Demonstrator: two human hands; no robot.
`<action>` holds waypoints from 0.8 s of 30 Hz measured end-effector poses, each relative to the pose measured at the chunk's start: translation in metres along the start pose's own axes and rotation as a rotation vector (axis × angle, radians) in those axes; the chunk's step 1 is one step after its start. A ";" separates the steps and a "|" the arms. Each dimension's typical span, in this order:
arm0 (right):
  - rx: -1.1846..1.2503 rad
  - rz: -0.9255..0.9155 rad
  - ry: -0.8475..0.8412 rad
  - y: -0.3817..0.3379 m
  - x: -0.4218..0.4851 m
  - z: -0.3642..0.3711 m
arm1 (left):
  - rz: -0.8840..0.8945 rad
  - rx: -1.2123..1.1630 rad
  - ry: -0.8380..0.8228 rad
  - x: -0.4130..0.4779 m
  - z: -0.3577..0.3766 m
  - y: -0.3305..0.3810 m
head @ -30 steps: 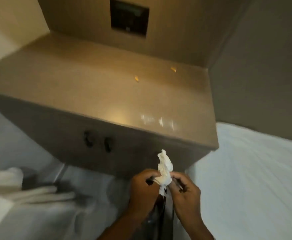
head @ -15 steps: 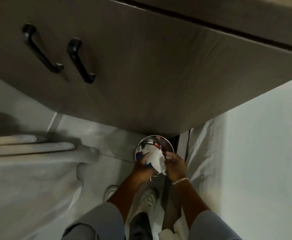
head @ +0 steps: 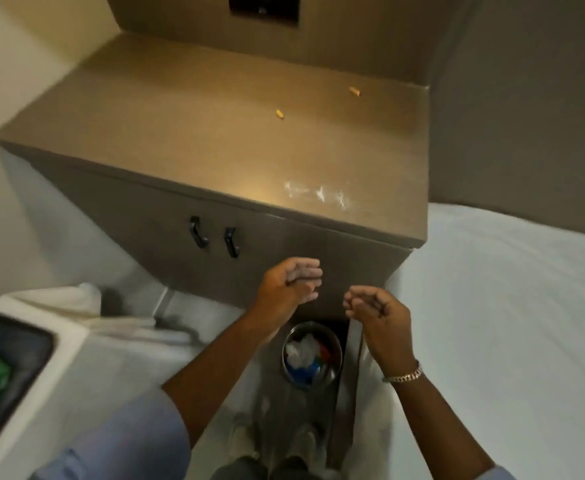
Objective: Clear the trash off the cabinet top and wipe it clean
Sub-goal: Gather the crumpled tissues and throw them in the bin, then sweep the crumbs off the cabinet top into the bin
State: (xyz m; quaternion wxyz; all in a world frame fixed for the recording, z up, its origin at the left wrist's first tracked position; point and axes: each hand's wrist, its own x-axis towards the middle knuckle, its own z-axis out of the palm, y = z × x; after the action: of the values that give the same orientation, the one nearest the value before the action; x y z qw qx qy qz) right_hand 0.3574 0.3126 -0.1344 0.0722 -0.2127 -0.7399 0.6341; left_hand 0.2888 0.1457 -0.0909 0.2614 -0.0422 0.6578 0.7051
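Note:
The brown cabinet top [head: 194, 133] carries two small orange crumbs, one near the middle [head: 279, 114] and one at the back right [head: 354, 91], plus a white powdery smear [head: 319, 195] near its front edge. My left hand [head: 289, 284] hovers in front of the cabinet door, fingers apart and empty. My right hand [head: 376, 308] is beside it, fingers loosely curled, holding nothing. Below them on the floor stands a round metal bin [head: 289, 374] with crumpled white tissue [head: 301, 349] and coloured scraps inside.
Two black handles [head: 215, 237] are on the cabinet front. A white bed [head: 509, 306] lies to the right. At the left are white folded towels [head: 59, 303] and a dark tray [head: 14, 375] with something green. My shoes [head: 270, 441] are on the floor.
The white tissue left my hands and now lies in the bin. Both hands have risen, empty, in front of the cabinet, and my view has lifted back to the cabinet top.

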 end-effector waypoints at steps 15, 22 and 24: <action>-0.331 -0.286 0.241 -0.175 0.292 0.044 | 0.592 1.025 0.215 0.220 -0.082 0.182; -1.016 -0.272 0.010 -0.181 0.387 0.077 | 0.591 1.358 -0.012 0.291 -0.085 0.190; -1.181 -0.285 -0.035 -0.185 0.384 0.084 | 0.605 1.370 0.016 0.292 -0.083 0.187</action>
State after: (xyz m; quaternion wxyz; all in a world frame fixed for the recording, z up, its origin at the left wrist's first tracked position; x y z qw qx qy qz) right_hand -0.0611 0.3729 -0.0337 0.0140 -0.1054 -0.9889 0.1037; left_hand -0.0649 0.1592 -0.0505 0.0191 0.3077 0.9344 0.1785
